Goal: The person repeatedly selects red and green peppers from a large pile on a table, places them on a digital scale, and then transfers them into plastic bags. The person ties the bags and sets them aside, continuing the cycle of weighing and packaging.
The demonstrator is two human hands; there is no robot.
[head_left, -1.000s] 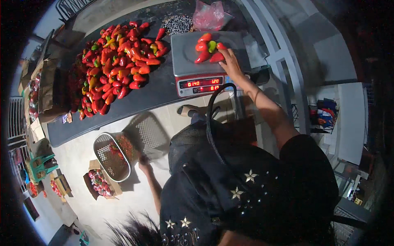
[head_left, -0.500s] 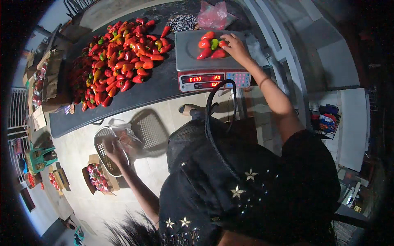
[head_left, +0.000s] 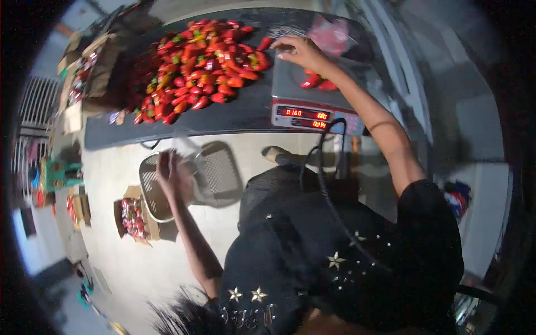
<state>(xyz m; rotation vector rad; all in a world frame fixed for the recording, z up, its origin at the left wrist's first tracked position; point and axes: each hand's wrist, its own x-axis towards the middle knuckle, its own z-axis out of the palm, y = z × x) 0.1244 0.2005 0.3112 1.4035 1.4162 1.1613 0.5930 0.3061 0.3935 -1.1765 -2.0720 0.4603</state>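
Note:
My right hand (head_left: 301,53) hovers over the far left part of a digital scale (head_left: 282,84), thumb and fingers apart and nothing visible between them. Just left of its fingertips, a single red pepper (head_left: 264,43) lies at the edge of a large pepper pile (head_left: 195,72), mostly red with some green and orange. Several peppers (head_left: 311,80) rest on the scale plate, partly covered by my right hand and forearm. Low on the left, my left hand (head_left: 172,173) grips a clear plastic bag (head_left: 192,162) in front of a basket; motion blur hides the bag's contents.
A dark table (head_left: 223,118) carries the pile and scale. A pink plastic bag (head_left: 329,36) lies behind the scale. On the floor stand a light plastic basket (head_left: 149,192) and a carton of packed peppers (head_left: 133,218). Another carton (head_left: 103,72) sits at the table's left end.
My right hand has left the peppers on the scale and moved left toward the pile. My left hand still holds the bag. The whole view has shifted, and the scale's display reads differently.

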